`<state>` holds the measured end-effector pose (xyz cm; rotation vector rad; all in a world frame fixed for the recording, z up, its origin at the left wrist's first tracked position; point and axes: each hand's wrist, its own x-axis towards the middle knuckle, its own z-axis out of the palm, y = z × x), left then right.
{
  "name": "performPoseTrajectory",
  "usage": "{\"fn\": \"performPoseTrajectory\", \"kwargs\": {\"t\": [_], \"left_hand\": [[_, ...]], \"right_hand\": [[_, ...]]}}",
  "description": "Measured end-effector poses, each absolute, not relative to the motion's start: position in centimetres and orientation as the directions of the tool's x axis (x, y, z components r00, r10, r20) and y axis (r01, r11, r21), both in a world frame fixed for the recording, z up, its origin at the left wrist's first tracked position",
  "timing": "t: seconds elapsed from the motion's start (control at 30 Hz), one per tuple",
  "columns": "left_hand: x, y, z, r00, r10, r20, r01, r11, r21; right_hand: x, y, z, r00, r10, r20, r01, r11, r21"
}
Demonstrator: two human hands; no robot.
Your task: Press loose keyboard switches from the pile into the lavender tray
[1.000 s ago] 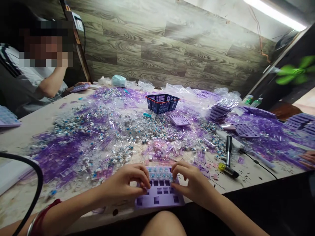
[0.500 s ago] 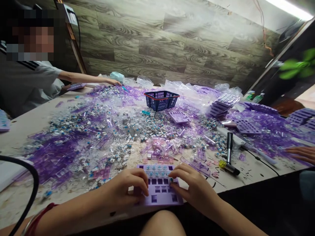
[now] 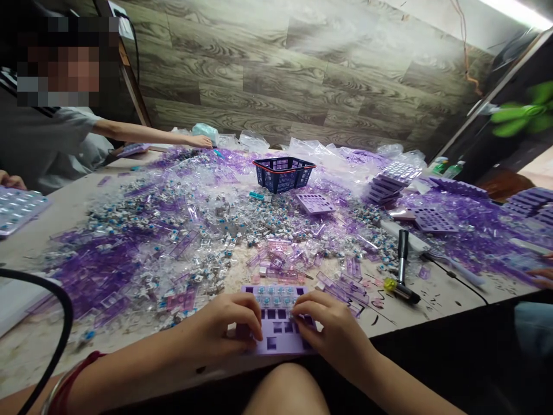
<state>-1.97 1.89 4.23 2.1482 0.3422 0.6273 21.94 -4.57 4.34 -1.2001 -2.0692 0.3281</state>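
A purple plastic tray (image 3: 276,334) with square holes lies at the table's near edge. Its far row holds several clear switches with blue stems (image 3: 275,295). My left hand (image 3: 220,331) rests on the tray's left side, fingers curled and fingertips pressed on it. My right hand (image 3: 334,331) covers the tray's right side, fingers bent with their tips at the second row of holes. Whether either hand pinches a switch is hidden.
Loose switches and purple plastic strips (image 3: 142,242) cover the table. A dark blue basket (image 3: 283,174) stands further back. Stacked purple trays (image 3: 389,190) lie right, and a black and yellow tool (image 3: 401,271). A person at far left reaches across (image 3: 190,140); another hand shows at the right edge (image 3: 540,276).
The person at left stretched an arm out over the table's far side. My hands shifted slightly on the tray. A filled tray came into view at the left edge.
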Motion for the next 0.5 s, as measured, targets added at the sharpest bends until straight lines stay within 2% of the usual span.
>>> {"fn": "performPoseTrajectory", "kwargs": {"t": [0.5], "left_hand": [[-2.00,1.83,4.42,0.848,0.434,0.304,0.020,-0.600,0.800]], "right_hand": [[22.28,-4.08,4.62,-0.380,0.810,0.446,0.604,0.583,-0.544]]}}
